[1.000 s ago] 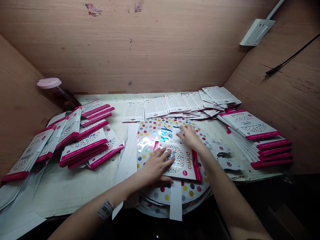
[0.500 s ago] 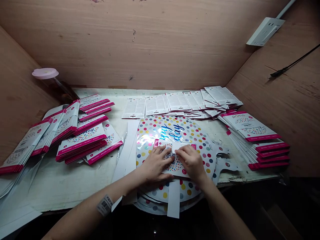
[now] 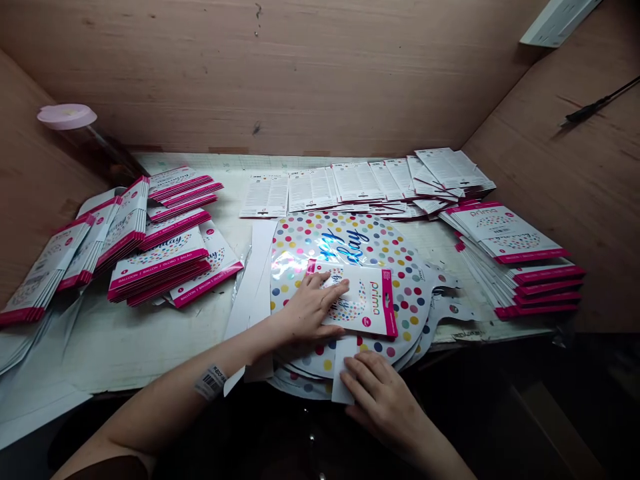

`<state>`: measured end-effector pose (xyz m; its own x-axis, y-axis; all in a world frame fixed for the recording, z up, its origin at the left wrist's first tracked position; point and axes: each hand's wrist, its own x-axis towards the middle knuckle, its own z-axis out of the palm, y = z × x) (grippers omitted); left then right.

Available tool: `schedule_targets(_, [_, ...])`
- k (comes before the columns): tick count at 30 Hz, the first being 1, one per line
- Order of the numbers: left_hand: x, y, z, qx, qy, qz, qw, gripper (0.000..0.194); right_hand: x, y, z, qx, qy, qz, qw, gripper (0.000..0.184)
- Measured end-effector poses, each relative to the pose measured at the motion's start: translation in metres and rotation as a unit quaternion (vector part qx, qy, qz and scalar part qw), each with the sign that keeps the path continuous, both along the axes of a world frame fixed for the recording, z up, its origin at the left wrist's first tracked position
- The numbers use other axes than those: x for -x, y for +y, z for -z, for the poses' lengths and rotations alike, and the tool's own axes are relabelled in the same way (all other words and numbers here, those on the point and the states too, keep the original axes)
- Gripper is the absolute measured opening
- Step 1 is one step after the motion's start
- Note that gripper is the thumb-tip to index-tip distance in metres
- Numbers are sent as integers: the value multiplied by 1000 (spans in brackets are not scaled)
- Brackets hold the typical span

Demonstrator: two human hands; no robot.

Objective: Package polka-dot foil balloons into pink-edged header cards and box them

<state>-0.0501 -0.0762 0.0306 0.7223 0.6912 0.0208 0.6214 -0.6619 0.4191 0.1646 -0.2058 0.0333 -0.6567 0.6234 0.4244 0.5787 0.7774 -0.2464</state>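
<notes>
My left hand (image 3: 313,308) lies flat with fingers spread on a white and pink balloon packet (image 3: 367,297) printed "prima". That packet rests on a stack of flat foil balloons (image 3: 297,263) with coloured dots and blue lettering. A white paper strip (image 3: 345,349) comes out below the packet and hangs over the near edge of the balloons. At its lower end my right hand (image 3: 377,393) has closed its fingers on the strip; the thumb is mostly hidden. Long white paper strips (image 3: 260,273) lie just left of the balloons.
Bundles of balloon packets (image 3: 160,267) are heaped at the left, and another packet stack (image 3: 520,233) leans at the right. Packets lie back-side up (image 3: 355,183) along the rear. A pink-lidded jar (image 3: 67,117) stands back left. Wooden walls (image 3: 320,87) surround the table; a cable (image 3: 590,113) hangs right.
My right hand has left the top of the packet and come down to the white strip's lower end. My left hand stays on the packet. The camera view has shifted slightly.
</notes>
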Motion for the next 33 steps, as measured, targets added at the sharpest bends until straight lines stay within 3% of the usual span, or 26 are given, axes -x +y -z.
schedule_targets(3, [2,3,-1,-8,16,28,999,79,-1,10,-8,15,77,-5,997,24])
schedule_targets(7, [4,7,-1,-15,27,40,999,55,-7,72,-12,157,191,85,965,12])
schedule_targets(10, [4,10,-1,-14,20,29,999,42,-9,116,-2,216,207,147,943,13])
schedule_targets(12, [4,12,0,-10,1,39,999,35,-8,132,9,243,212,168,932,15])
schedule_targets(14, [4,14,1,3,-26,52,998,38,-6,138,18,252,221,181,925,17])
schedule_targets(19, [5,19,3,46,-70,40,996,72,-4,135,25,241,222,204,922,22])
schedule_targets(24, [2,20,4,39,-89,26,995,69,0,137,27,235,213,215,924,21])
schedule_targets(28, [-9,23,7,43,-112,-30,992,59,-2,141,31,235,225,228,918,21])
schedule_targets(30, [-15,25,11,34,-115,-57,991,62,2,140,28,209,212,255,920,18])
schedule_targets(33, [-19,25,14,21,-107,-67,992,67,24,132,6,96,191,292,932,11])
